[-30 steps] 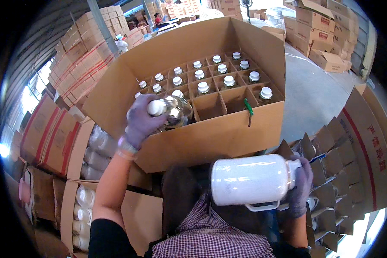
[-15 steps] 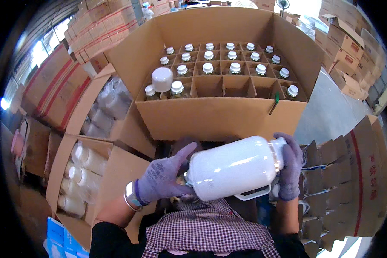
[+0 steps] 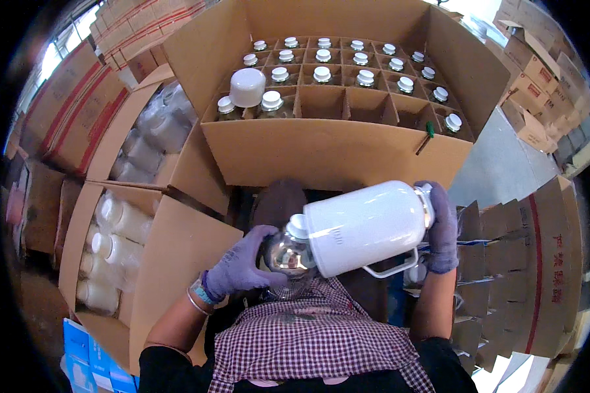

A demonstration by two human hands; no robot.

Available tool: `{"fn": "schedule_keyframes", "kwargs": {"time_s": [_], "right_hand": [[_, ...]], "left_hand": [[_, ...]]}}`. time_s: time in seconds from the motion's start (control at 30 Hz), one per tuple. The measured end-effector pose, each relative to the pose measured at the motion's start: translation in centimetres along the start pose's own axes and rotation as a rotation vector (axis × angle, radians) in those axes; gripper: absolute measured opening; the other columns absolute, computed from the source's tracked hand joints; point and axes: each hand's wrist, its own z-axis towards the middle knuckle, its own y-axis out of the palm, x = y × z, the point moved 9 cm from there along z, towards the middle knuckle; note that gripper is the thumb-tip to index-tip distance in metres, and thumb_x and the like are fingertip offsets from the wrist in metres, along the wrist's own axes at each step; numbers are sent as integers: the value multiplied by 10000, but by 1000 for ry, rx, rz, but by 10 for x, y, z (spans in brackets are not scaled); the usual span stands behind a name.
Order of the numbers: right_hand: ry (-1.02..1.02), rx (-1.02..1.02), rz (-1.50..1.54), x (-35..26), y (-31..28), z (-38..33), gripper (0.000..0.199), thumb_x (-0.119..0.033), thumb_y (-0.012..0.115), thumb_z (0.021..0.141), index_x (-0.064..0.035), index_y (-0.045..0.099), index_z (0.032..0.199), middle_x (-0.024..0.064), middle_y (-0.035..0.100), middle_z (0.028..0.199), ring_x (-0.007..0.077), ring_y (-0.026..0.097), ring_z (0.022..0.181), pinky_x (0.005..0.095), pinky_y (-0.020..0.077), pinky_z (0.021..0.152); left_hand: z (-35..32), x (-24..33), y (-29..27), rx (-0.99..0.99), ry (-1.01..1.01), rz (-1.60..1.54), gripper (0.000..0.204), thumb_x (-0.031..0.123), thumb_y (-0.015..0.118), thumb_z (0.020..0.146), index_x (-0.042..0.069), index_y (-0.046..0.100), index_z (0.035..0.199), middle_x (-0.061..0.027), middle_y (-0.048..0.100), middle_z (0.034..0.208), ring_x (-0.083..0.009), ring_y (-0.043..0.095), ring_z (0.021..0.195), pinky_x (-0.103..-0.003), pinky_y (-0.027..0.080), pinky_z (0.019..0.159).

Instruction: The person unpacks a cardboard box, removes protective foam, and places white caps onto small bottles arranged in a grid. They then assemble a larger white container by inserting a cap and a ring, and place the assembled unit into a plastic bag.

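Note:
My right hand (image 3: 443,229) is closed round the silvery neck end of a white handled thermos jug (image 3: 370,229), which lies tilted on its side with its handle downward. My left hand (image 3: 242,263) curls round a shiny silver glass flask (image 3: 287,255). A white cap (image 3: 297,226) on the flask sits right by the jug's left end; whether they touch I cannot tell. Both are held above my checked apron (image 3: 308,334), in front of a large open carton (image 3: 341,154). Part of the flask's underside is hidden by my fingers.
Cardboard dividers (image 3: 321,103) in the carton separate several white-capped flasks; a white cup (image 3: 248,88) rests among them. A green-ended tool (image 3: 429,129) hangs on its front edge. Open boxes of wrapped white jugs (image 3: 124,219) stand left, folded cardboard dividers (image 3: 498,262) right.
The silver flask in my left hand has come into view, where the jug's end was before. The jug has shifted slightly up and right. The whole view has tilted downward.

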Motion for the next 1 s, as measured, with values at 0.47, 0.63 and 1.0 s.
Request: {"fn": "schedule_keyframes", "kwargs": {"time_s": [0.47, 0.63, 1.0], "right_hand": [[50, 209, 80, 87, -115, -39, 189, -147, 613, 932, -32, 602, 1082, 136, 680, 1039, 234, 647, 975, 348, 499, 877], [-23, 49, -141, 27, -29, -47, 273, -251, 483, 984, -11, 601, 1040, 144, 667, 1103, 243, 624, 1018, 340, 482, 898], [118, -389, 193, 14, 8, -55, 1049, -864, 244, 851, -103, 217, 1573, 143, 293, 1591, 346, 305, 1458, 456, 256, 1188]], "left_hand": [[66, 117, 39, 77, 579, 302, 1388, 586, 900, 558, -29, 139, 1543, -303, 196, 1562, -476, 232, 1444, -514, 230, 1189], [60, 131, 40, 32, 613, 109, 1568, 539, 973, 410, 46, 47, 1576, -258, 170, 1590, -419, 192, 1481, -506, 197, 1205], [42, 118, -3, 119, 685, -550, 1320, 376, 857, 607, 98, 24, 1592, -192, 322, 1552, -337, 342, 1445, -499, 279, 1181]]}}
